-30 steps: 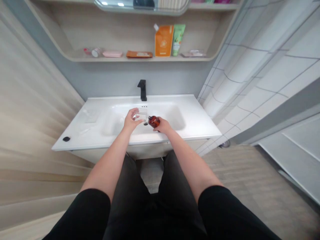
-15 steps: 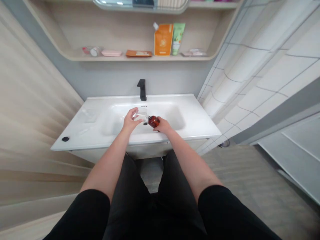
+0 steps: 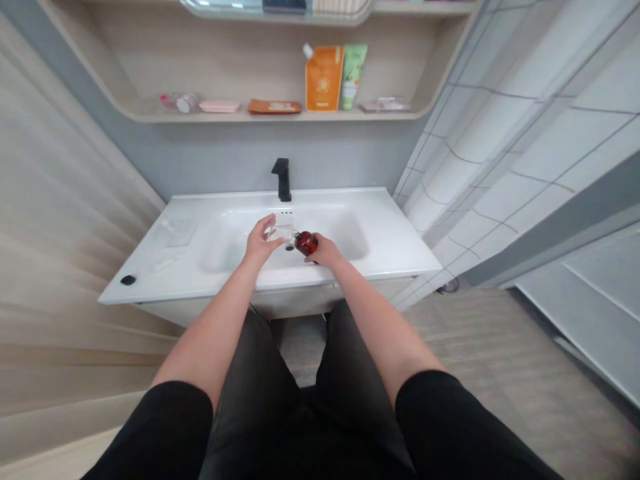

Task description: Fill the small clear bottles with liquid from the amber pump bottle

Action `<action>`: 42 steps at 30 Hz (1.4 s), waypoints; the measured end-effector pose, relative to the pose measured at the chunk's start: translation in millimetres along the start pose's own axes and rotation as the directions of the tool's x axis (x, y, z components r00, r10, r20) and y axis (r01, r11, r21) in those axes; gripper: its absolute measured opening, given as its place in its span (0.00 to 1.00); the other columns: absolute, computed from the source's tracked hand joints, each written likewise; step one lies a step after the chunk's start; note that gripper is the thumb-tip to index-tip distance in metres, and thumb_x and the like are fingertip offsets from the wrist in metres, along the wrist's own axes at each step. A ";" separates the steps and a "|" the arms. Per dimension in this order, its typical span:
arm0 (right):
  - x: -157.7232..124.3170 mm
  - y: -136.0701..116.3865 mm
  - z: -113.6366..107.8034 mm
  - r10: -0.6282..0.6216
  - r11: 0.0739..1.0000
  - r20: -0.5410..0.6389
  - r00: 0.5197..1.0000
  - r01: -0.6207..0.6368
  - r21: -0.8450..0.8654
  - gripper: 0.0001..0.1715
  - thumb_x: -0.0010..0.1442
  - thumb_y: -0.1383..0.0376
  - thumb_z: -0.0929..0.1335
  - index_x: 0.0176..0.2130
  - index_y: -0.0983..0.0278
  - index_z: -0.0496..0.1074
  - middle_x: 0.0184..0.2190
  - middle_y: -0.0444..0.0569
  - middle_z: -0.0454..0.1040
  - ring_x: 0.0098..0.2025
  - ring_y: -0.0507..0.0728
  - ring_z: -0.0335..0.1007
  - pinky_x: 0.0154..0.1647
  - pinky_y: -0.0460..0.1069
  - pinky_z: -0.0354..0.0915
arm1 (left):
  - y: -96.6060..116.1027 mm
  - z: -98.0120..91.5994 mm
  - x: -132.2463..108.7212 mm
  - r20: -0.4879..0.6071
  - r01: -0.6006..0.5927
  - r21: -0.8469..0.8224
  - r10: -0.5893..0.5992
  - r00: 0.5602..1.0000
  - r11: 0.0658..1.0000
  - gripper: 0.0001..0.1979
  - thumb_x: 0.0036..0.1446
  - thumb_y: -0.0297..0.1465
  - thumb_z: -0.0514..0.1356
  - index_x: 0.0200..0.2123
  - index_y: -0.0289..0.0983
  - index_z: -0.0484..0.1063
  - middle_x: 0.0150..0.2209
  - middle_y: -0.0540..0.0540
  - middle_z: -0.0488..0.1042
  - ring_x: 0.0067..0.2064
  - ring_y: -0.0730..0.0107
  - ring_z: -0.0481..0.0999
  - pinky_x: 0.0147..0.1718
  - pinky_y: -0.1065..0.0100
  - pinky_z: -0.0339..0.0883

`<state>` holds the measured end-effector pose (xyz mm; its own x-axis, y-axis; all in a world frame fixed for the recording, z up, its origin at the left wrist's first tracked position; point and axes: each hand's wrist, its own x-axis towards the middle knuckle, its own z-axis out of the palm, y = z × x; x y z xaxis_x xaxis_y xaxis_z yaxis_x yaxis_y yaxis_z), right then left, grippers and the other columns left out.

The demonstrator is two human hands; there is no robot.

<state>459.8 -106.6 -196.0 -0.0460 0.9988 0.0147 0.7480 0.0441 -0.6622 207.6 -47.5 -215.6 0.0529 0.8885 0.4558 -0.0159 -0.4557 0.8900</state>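
Note:
Over the white sink [image 3: 345, 230], my left hand [image 3: 261, 241] is closed around a clear, see-through container [image 3: 281, 232], whose exact kind is hard to make out. My right hand [image 3: 325, 251] grips a dark amber bottle [image 3: 306, 243] that is tilted, its neck pointing left. The bottle's mouth meets or nearly meets the right end of the clear container; I cannot tell whether they touch. Just below that spot the dark drain [image 3: 289, 247] shows in the basin.
A black faucet [image 3: 283, 180] stands behind the basin. On the left counter lie a small black object [image 3: 128, 280] and a clear flat tray [image 3: 178, 233]. The shelf [image 3: 230, 117] above holds an orange pouch [image 3: 324, 79], a green tube [image 3: 353, 77] and several small items.
Both hands keep their hold on the clear container and the amber bottle with hardly any movement. The whole view has shifted slightly.

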 end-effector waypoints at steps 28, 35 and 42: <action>-6.7 -1.1 -5.9 -0.043 0.990 -0.094 0.995 0.055 0.131 0.44 0.47 0.59 0.87 0.59 0.57 0.76 0.51 0.47 0.86 0.52 0.65 0.84 0.56 0.56 0.76 | 46.4 5.8 24.7 0.068 -0.001 0.085 -0.005 0.998 0.996 0.47 0.36 0.40 0.84 0.62 0.47 0.79 0.67 0.38 0.76 0.69 0.41 0.75 0.66 0.37 0.72; -8.7 -1.4 -6.3 -0.065 0.986 -0.121 0.991 0.082 0.144 0.44 0.47 0.58 0.87 0.60 0.57 0.76 0.52 0.49 0.87 0.54 0.65 0.85 0.56 0.55 0.76 | 62.1 6.6 30.9 0.111 -0.016 0.144 0.000 0.994 0.990 0.45 0.37 0.39 0.84 0.62 0.47 0.79 0.65 0.39 0.77 0.67 0.43 0.77 0.64 0.39 0.75; -10.5 -2.1 -8.0 -0.056 0.985 -0.110 0.992 0.073 0.159 0.42 0.47 0.57 0.87 0.58 0.57 0.76 0.51 0.48 0.86 0.53 0.65 0.84 0.56 0.55 0.76 | 70.6 10.7 34.1 0.109 -0.027 0.184 0.007 0.994 0.982 0.44 0.36 0.38 0.84 0.61 0.47 0.80 0.63 0.39 0.78 0.66 0.41 0.77 0.62 0.40 0.76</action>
<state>464.0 -116.9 -188.8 -0.0149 0.9909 0.1339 0.6279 0.1135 -0.7699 219.0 -50.1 -137.3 0.1617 0.8742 0.4579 0.1670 -0.4815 0.8604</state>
